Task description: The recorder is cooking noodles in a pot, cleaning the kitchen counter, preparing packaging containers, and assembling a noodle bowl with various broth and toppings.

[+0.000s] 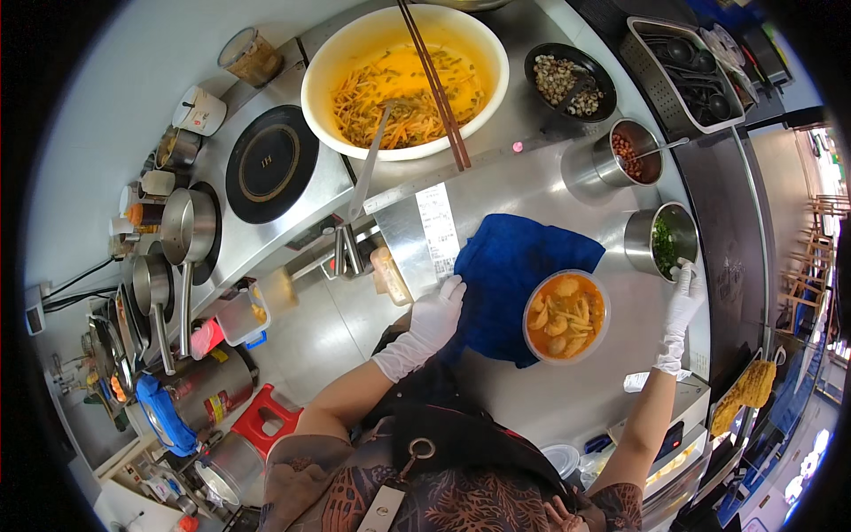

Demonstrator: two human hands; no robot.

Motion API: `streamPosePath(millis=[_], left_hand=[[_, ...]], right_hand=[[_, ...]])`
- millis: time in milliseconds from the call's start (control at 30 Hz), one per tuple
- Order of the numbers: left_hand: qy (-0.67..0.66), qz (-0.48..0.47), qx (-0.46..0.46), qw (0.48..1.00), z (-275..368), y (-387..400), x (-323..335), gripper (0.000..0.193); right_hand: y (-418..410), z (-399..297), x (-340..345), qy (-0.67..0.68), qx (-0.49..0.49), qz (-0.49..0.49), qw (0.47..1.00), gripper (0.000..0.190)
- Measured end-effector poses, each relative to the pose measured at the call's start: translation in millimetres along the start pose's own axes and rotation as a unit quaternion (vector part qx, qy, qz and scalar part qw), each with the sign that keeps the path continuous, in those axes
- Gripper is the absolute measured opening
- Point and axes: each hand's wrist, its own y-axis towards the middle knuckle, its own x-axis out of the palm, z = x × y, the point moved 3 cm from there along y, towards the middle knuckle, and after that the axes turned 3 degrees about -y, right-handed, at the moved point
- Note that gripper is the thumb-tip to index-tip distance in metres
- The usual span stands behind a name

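Observation:
My right hand [683,306], in a white glove, has its fingertips at the rim of a steel pot of chopped green herbs [665,241]; whether they pinch any herbs cannot be told. My left hand [433,320], also gloved, lies at the left edge of a blue cloth [515,266], near a printed paper slip [437,229]. A round clear plastic bowl of orange soup with dumpling-like pieces and strips [566,316] stands partly on the cloth, between my hands. Beyond the herbs is a steel pot of red-brown peanuts [628,156] with a spoon in it.
A big white basin of orange broth with shreds [405,83] holds a ladle, with long chopsticks [435,86] across its rim. A black bowl of small shells [570,81] stands beyond. Induction hob [271,163] and saucepans [188,226] are left; a perforated tray of black ladles [685,73] is far right.

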Motion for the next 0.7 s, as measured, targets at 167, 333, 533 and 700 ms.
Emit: streamPosePath(millis=[167, 333, 533, 700], left_hand=[[-0.012, 0.029, 0.024, 0.999, 4, 3, -2, 0.028], [0.004, 0.020, 0.020, 1.000, 5, 2, -6, 0.029], [0.010, -0.003, 0.003, 1.000, 3, 1, -3, 0.030], [-0.007, 0.031, 0.022, 0.999, 4, 2, -4, 0.027]], right_hand=[[7, 18, -13, 0.084, 0.020, 0.037, 0.996, 0.019], [-3, -9, -7, -0.061, -0.119, 0.017, 0.991, 0.020], [-11, -16, -4, -0.132, -0.170, -0.046, 0.976, 0.017], [-2, 8, -4, 0.112, 0.008, -0.006, 0.994, 0.015]])
